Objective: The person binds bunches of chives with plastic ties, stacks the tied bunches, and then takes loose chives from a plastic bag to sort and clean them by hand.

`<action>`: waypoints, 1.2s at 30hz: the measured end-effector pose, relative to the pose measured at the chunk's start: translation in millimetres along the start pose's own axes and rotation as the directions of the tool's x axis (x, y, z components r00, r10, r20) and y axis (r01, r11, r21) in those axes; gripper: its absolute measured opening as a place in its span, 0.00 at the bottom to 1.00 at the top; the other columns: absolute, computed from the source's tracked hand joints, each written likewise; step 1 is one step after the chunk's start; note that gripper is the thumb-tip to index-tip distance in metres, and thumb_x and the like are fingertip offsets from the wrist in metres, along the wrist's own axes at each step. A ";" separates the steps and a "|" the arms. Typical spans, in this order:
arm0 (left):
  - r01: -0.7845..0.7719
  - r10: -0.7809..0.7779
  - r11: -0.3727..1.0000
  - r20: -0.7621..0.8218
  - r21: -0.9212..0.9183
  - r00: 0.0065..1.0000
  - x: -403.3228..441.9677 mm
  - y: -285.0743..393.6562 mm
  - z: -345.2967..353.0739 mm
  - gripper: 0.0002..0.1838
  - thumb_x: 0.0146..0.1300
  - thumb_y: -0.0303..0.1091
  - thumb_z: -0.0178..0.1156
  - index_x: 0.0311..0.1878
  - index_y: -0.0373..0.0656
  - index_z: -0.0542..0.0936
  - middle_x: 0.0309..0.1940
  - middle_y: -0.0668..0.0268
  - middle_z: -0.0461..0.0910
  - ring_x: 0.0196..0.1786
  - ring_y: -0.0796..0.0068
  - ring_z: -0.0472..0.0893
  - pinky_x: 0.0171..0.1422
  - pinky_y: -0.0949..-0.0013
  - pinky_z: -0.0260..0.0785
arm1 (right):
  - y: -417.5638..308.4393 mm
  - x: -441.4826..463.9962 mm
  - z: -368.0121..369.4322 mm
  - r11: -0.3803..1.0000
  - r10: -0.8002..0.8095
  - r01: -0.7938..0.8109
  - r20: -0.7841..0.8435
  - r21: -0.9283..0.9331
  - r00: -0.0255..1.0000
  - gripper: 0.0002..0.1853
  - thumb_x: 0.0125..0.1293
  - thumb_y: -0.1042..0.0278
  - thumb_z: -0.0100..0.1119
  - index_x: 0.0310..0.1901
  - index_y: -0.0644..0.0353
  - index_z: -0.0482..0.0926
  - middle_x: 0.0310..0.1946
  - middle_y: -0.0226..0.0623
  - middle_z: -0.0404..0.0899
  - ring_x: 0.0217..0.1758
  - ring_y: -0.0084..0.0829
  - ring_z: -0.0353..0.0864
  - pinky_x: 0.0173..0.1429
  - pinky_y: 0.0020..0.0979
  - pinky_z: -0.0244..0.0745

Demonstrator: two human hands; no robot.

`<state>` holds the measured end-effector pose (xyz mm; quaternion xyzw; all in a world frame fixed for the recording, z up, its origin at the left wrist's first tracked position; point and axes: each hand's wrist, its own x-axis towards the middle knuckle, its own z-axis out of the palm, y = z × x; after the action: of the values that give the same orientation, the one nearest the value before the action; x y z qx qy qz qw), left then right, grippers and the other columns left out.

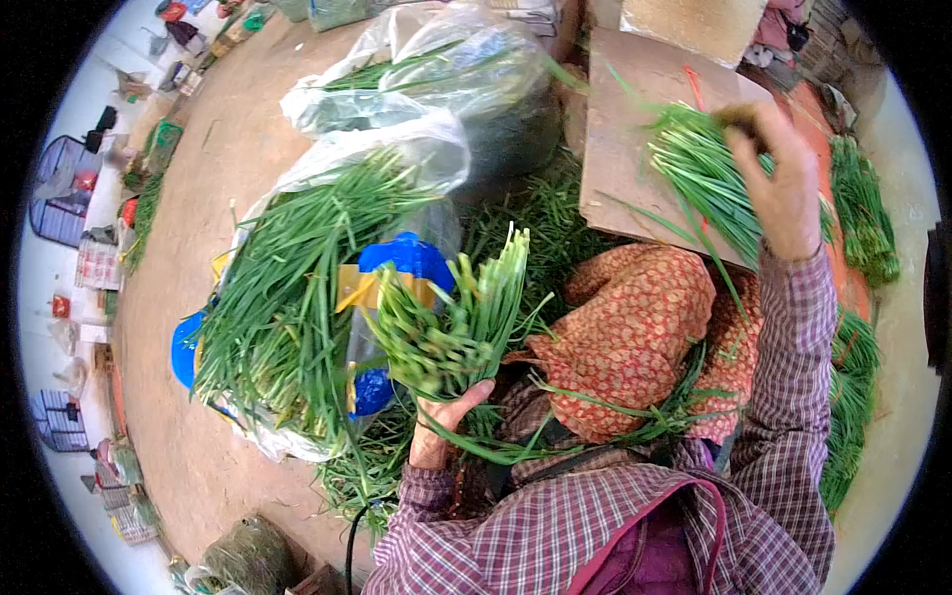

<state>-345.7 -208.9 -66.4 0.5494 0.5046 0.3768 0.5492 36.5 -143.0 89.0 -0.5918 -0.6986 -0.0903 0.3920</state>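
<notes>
My left hand (456, 412) grips a bunch of garlic chives (466, 317) near my lap, the pale cut ends pointing up and the long leaves trailing down across my legs. Over a board (625, 149) at the right, my right hand (778, 164) hovers with fingers curved and thumb apart; its fingertips are slightly blurred. Just beside and under it lies a pile of garlic chives (694, 164), with a red tie (694, 87) partly showing. I see nothing held in the right hand, though its far side is hidden.
A plastic-lined sack of loose chives (307, 248) lies to my left, with a clear bag of chives (436, 79) behind it. Tied bundles (861, 213) line the right wall. Loose leaves (367, 466) litter the floor near me. Goods stand along the left wall.
</notes>
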 end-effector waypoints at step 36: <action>0.239 -0.118 0.827 0.259 -0.509 0.959 12.3 6.9 8.9 0.16 0.47 0.29 0.69 0.40 0.37 0.79 0.27 0.63 0.80 0.28 0.72 0.78 0.33 0.68 0.70 | -123.7 -25.9 134.7 0.307 0.142 -0.453 0.431 0.837 0.891 0.36 0.58 0.59 0.69 0.65 0.62 0.65 0.48 0.35 0.76 0.49 0.25 0.74 0.54 0.30 0.72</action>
<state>-333.6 -198.2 -62.3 0.3624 0.3661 0.3872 0.7647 -134.1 -118.2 22.7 -0.3956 -0.5509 0.4737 0.5618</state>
